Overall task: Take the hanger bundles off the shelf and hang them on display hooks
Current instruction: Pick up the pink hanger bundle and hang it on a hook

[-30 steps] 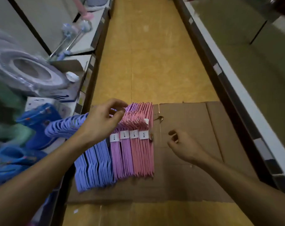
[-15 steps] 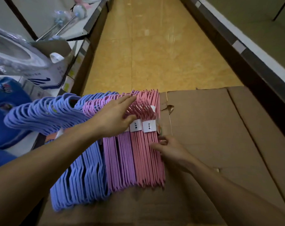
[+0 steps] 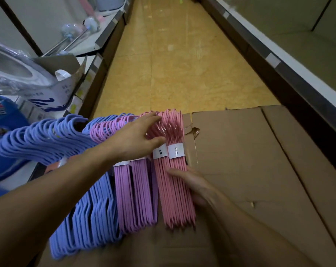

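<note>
Left hand (image 3: pixel 138 137) lies on top of the hanger bundles, fingers straight and reaching forward over the hook ends, thumb pointing at a white paper label (image 3: pixel 175 150); nothing is curled round anything, the hand simply rests there. Right hand (image 3: pixel 194 183) sits at the right flank of the pink hanger bundle (image 3: pixel 175 189), its thumb pressed against the side of the stack; the other fingers are tucked beneath or behind it and I cannot tell how they lie.

The pink bundle runs long and narrow, straight away from the person: hook ends far, just past the left fingertips, shoulder tips near, below the right wrist. It is a tight pack of thin pink hangers, banded by two white labels with small dark print, lying directly between the two hands.

Just left of it, under the left wrist, lies the purple hanger bundle (image 3: pixel 136 195), same direction, also held by a white band. Further left, under the left forearm, the blue hanger bundles (image 3: pixel 90 218) fan out, their hooks swinging toward the shelf (image 3: pixel 15 182) beyond the left elbow.

Everything rests on a flattened cardboard box (image 3: pixel 250 170) that stretches away to the right of the right hand. Ahead of both hands, yellow floor (image 3: pixel 173 64) runs down the aisle.
</note>
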Tool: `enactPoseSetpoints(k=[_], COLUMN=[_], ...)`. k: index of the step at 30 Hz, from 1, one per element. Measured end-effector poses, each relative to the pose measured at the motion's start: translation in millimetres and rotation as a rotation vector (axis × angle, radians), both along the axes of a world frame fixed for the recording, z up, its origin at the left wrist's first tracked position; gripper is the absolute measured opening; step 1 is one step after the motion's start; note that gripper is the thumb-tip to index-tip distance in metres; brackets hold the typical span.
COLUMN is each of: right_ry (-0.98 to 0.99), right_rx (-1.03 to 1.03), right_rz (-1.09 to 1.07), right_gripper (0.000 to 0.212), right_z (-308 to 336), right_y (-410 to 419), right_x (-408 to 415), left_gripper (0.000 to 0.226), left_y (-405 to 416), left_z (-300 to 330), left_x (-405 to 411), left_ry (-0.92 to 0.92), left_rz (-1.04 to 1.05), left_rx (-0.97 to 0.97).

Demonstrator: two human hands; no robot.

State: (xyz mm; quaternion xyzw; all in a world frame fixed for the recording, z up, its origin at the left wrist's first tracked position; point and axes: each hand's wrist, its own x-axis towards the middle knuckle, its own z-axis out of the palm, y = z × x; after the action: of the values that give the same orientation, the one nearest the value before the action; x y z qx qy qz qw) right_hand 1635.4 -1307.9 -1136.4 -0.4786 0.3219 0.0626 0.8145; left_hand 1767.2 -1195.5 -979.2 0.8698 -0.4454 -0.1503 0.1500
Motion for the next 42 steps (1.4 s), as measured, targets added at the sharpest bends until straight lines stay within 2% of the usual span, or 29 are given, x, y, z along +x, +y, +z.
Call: enactPoseSetpoints(k=[3,6,10,12,15,17,19,23,26,29,31,33,35,38,42], right_ry=[0.033,0.066,0.098,0.113,0.137,0.148,0.154,0.141,0.122,0.114,0.142,0.167,0.244,0.380,0.576], right_rx=[-0.045,-0.055,-0.057,-0.070,-0.084,-0.107,-0.136,-0.191,-0.274,-0.454,-0.579,-0.680,-0.857,-1.146,-1.353], right_rz=[0.011,0.037,0.110,0.147,0.187,0.196,0.183,0.142,0.142,0.087,-0.057,-0.193,-0.162,-0.027,0.050], right_gripper=[0.048,0.065,0.053,0.054,0.060,0.063,0.061,0.047,0.046,0.066,0.079,0.082,0.089,0.113,0.106], right_z=[5.1,11.0,19.9,20.8,22.7,22.2,19.9,14.8,14.8,10.6,8.2,9.0,12.8,11.3,4.3], right_y=[-22.4,-49.4,-79.0,-88.6,-97.8,-101.5,-102.5,-101.8,-101.1,-90.8,-79.6,-69.2,-57.4,-36.8,-19.5], right_x=[-16.0,-35.2,-61.4,-72.4,-86.4,-95.6,-104.3,-114.9,-116.1,-115.4,-116.7,-116.9,-112.9,-104.6,-96.5], left_gripper=[0.068,0.061,0.057,0.067,0.090,0.097,0.094,0.050,0.035,0.032,0.030,0.031,0.033,0.033,0.032], left_y=[-13.4,-26.3,-46.9,-56.9,-71.3,-81.4,-92.4,-105.7,-110.3,-111.0,-112.7,-115.1,-116.7,-117.1,-115.3], left_z=[5.1,1.3,-17.1,-27.6,-45.8,-51.8,-56.8,-58.1,-59.0,-56.5,-53.4,-51.6,-50.1,-49.9,-51.2], left_x=[-14.6,-28.0,-45.0,-55.2,-65.2,-72.5,-78.8,-90.0,-89.3,-90.1,-91.4,-91.8,-92.8,-94.4,-97.0], left_ry=[0.074,0.170,0.299,0.490,0.817,0.924,1.006,0.987,0.983,1.033,1.057,1.066,1.072,1.078,1.083], left_rz=[-0.009,0.055,0.292,0.409,0.476,0.496,0.508,0.512,0.553,0.568,0.573,0.577,0.589,0.590,0.593], left_rx=[-0.069,-0.248,-0.500,-0.569,-0.639,-0.662,-0.683,-0.674,-0.698,-0.703,-0.695,-0.688,-0.687,-0.686,-0.705])
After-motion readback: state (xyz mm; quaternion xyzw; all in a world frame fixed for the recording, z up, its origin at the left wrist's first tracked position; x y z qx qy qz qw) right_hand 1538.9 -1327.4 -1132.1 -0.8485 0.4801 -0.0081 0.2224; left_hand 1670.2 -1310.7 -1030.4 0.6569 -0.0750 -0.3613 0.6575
